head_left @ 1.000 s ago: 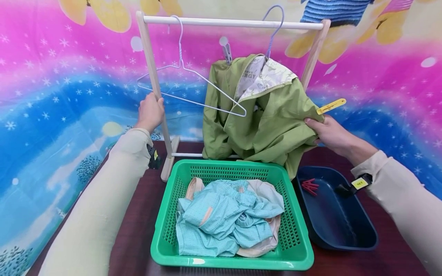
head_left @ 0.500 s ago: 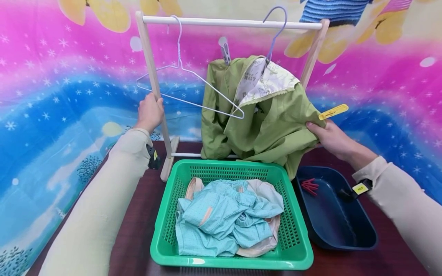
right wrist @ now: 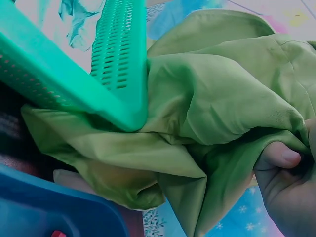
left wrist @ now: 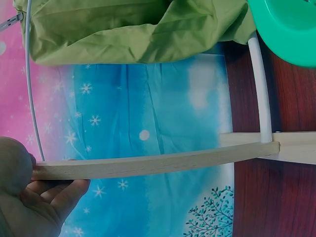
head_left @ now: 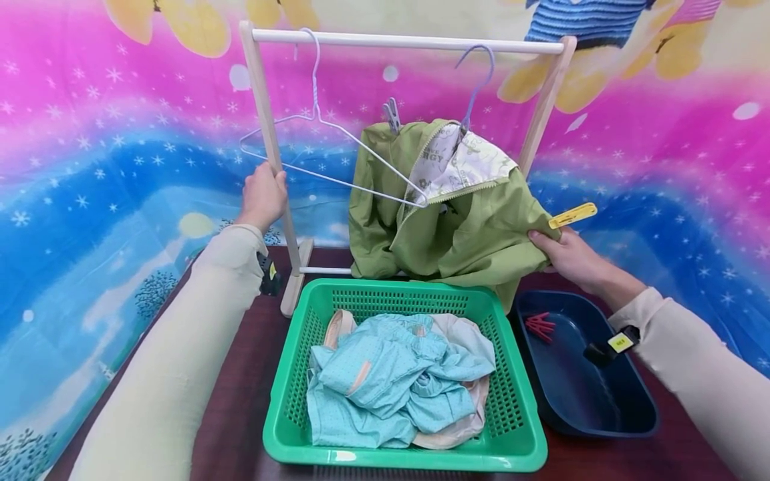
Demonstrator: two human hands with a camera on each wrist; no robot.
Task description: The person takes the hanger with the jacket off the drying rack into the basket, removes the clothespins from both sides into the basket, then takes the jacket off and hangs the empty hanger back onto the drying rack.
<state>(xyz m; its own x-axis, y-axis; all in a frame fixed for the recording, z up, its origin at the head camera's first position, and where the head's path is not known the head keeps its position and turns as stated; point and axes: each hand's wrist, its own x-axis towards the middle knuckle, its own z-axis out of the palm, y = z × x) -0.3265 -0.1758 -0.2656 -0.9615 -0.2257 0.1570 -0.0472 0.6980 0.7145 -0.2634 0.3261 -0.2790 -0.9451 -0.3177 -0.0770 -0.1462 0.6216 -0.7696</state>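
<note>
My left hand (head_left: pixel 265 197) grips the left wooden post of the clothes rack (head_left: pixel 415 40); in the left wrist view its fingers wrap the post (left wrist: pixel 148 165). A green jacket (head_left: pixel 475 234) with a white printed lining is on a purple hanger (head_left: pixel 481 87). The hanger's hook stands just under the rack's top bar, apparently off it. My right hand (head_left: pixel 574 257) pinches the jacket at its right side, thumb on the cloth, below a yellow clothespin (head_left: pixel 573 215). A grey clothespin (head_left: pixel 392 115) clips the other shoulder. The jacket's lower cloth bunches behind the basket.
A bare white hanger (head_left: pixel 337 177) hangs at the bar's left. In front stands a green basket (head_left: pixel 406 457) holding light-blue clothing (head_left: pixel 385 374) and pale cloth. At right, a dark blue tub (head_left: pixel 586 374) contains red clothespins (head_left: pixel 540 327).
The jacket and its purple hanger have come down, and the hook has dropped from over the bar to below it. My right hand has lowered with the cloth; my left hand stays put.
</note>
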